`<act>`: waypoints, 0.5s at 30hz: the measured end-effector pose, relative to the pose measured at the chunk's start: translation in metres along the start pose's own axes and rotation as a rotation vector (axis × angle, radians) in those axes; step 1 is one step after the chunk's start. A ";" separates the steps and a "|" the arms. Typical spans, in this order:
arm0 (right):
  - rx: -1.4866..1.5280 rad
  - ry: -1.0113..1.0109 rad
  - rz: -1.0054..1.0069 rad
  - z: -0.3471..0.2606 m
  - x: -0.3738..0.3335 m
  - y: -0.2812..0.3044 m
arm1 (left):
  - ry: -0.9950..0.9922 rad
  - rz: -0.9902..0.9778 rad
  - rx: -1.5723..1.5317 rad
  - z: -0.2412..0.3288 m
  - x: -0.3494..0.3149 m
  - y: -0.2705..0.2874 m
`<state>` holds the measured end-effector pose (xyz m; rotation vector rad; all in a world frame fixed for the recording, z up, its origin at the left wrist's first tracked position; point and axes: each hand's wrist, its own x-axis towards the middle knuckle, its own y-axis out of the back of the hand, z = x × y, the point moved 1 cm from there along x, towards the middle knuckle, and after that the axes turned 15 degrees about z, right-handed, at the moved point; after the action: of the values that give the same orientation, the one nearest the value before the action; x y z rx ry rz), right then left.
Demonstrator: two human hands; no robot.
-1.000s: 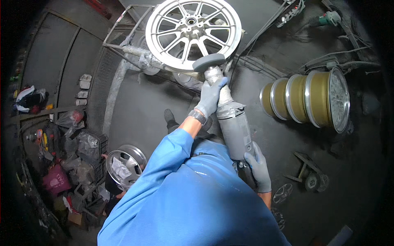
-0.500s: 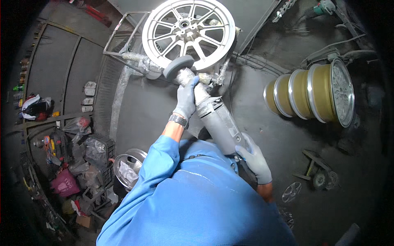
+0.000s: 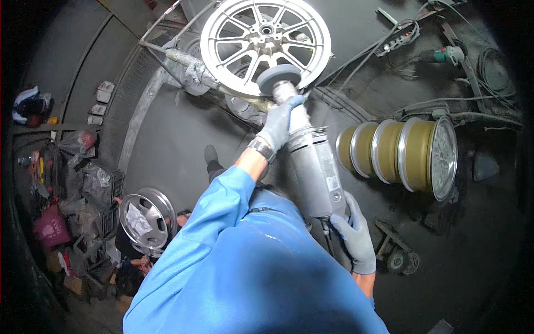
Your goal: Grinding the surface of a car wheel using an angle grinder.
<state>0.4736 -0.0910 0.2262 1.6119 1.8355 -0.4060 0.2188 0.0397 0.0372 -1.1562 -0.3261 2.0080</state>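
Observation:
I hold a long grey power grinder [image 3: 314, 172] with a round grey disc [image 3: 280, 77] at its far end. My left hand [image 3: 276, 127], in a light grey glove, wraps round its narrow neck just behind the disc. My right hand [image 3: 357, 239], gloved too, grips the rear end, where a cord hangs down. Some of its fingers are hidden behind the body. The disc overlaps the near rim of a silver spoked wheel [image 3: 210, 55]; I cannot tell whether they touch. That wheel is held on a metal frame [image 3: 192, 64].
Several gold-barrelled wheels [image 3: 389, 153] stand in a row at right. At lower left, another person's hands [image 3: 181, 219] are by a silver wheel [image 3: 146, 220] with white paper in it. Cables [image 3: 423, 106] run along the right. A small wheeled trolley [image 3: 396, 247] stands lower right.
The view has shifted. The grinder has turned more upright, and its disc has moved right along the spoked wheel's near rim. Both hands keep their hold. More of the other person now shows.

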 end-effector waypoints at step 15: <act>-0.119 0.035 0.036 -0.036 0.013 0.023 | 0.183 0.098 -0.245 -0.009 0.007 -0.032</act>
<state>0.4862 -0.0544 0.2490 1.5780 1.8182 -0.2491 0.2397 0.0650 0.0457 -1.5242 -0.4381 1.9664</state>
